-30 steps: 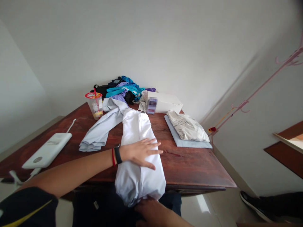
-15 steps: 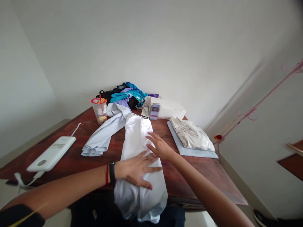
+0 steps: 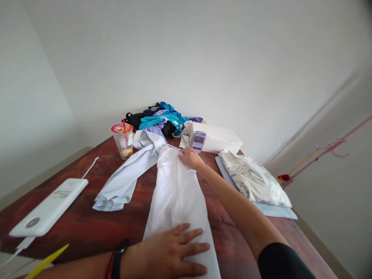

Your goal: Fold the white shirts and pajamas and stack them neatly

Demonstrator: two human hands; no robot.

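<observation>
A white garment, folded lengthwise into a long strip, lies on the dark wooden table, running away from me. My left hand rests flat on its near end, fingers spread, a black band and a red string on the wrist. My right hand reaches out to the strip's far end and touches the cloth there; whether the fingers pinch it I cannot tell. A pale blue garment lies crumpled just left of the strip.
A plastic cup with a red lid stands at the back left. A white power bank with a cable lies left. A heap of coloured clothes and a white box sit at the back. Folded clothes lie right.
My right hand came up from under the table edge and moved along the white strip to its far end. My left hand slid back toward the near end. The view moved closer over the table.
</observation>
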